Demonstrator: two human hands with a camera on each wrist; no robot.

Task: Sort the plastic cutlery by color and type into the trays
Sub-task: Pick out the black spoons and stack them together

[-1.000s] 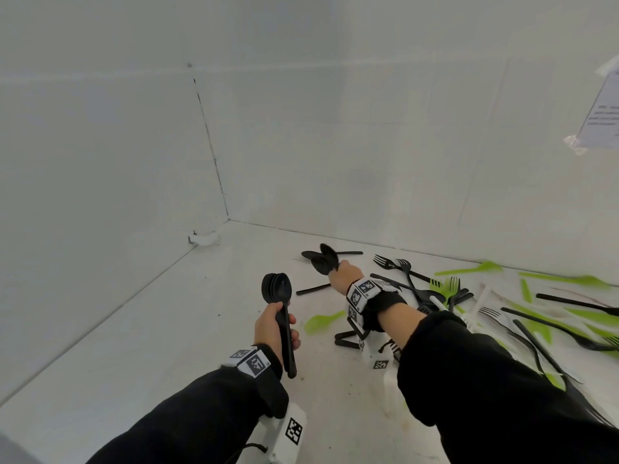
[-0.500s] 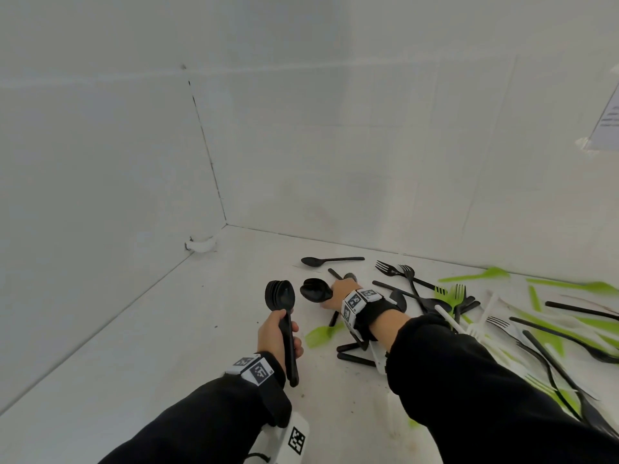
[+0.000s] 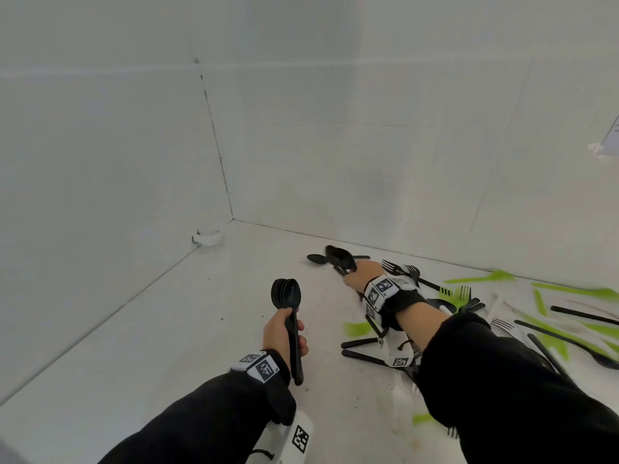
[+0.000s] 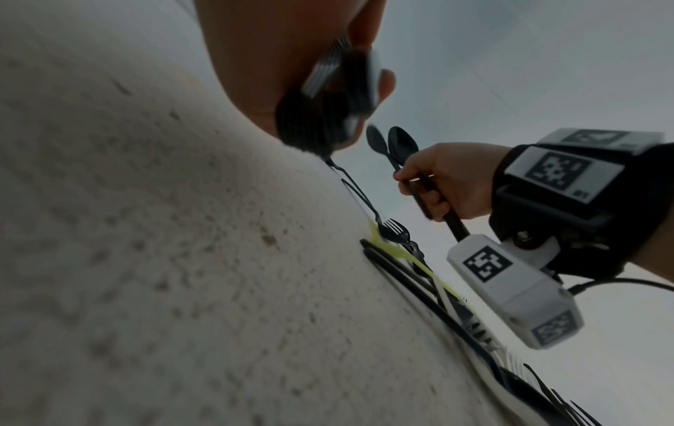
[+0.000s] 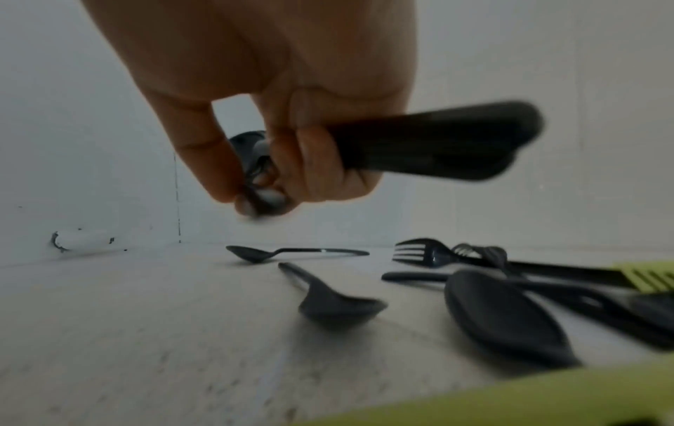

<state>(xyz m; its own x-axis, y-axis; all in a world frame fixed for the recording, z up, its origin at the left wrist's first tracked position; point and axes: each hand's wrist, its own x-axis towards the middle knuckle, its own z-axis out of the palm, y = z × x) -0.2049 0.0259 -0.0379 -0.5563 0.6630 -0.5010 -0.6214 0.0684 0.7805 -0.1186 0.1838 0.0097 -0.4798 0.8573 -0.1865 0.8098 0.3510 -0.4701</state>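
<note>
Right hand [image 3: 363,273] pinches two black spoons [image 3: 340,256] by their handles; left hand [image 3: 284,336] grips a nested stack [image 3: 285,293]. They look light, stiff and slick, so hold mid-handle.

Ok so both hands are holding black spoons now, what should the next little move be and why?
Probably bring the right hand across and slot its black spoons onto the stack of black spoons gripped upright in the left hand. They match in colour and type, and freeing the right hand lets it reach the loose black spoon lying on the white surface.
</note>
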